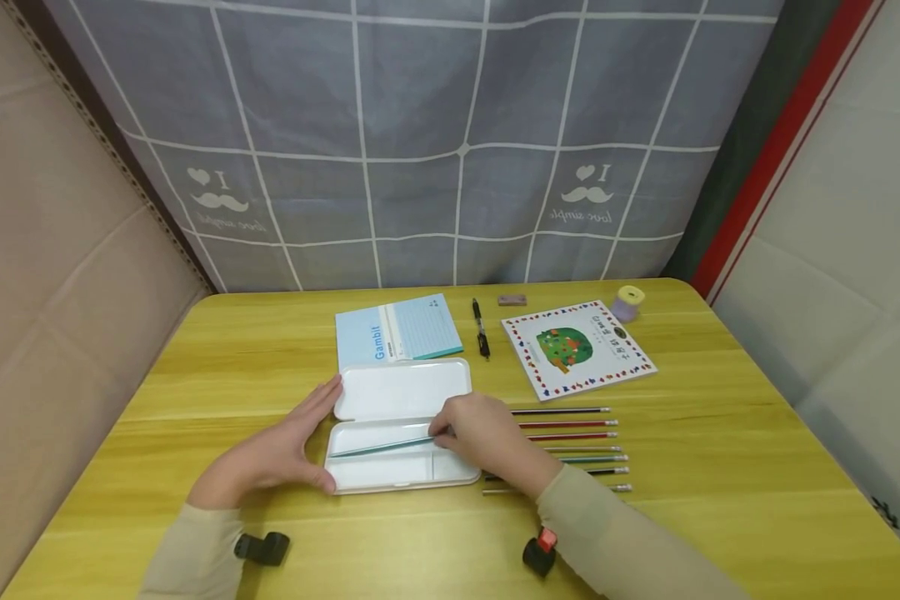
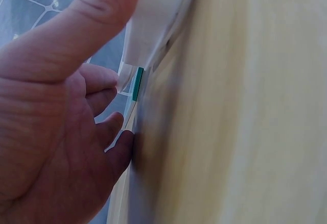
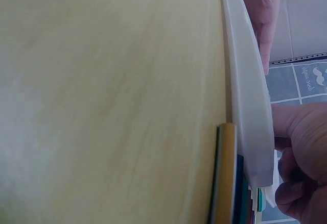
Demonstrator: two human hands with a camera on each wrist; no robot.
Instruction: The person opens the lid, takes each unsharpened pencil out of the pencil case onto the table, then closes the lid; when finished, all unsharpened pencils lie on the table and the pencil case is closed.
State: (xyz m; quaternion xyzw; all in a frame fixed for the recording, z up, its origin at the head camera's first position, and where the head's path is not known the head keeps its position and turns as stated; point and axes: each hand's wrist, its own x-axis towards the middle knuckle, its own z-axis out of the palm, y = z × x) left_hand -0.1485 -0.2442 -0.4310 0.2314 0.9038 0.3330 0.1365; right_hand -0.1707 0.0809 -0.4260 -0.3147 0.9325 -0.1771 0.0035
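A white pencil case lies with its lid folded back on the table. My right hand pinches the right end of a pale teal pencil, which slants across the inside of the case. On the left, my left hand rests against the case, thumb at the near left corner and fingers beside the lid's edge. In the left wrist view, the fingers are spread and slightly bent. Several pencils lie in a row right of the case, partly hidden behind my right hand and forearm.
Behind the case are a blue notebook, a black pen and an eraser. A white picture book lies at the back right, near a purple and yellow round container. A grey checked cloth hangs behind the table.
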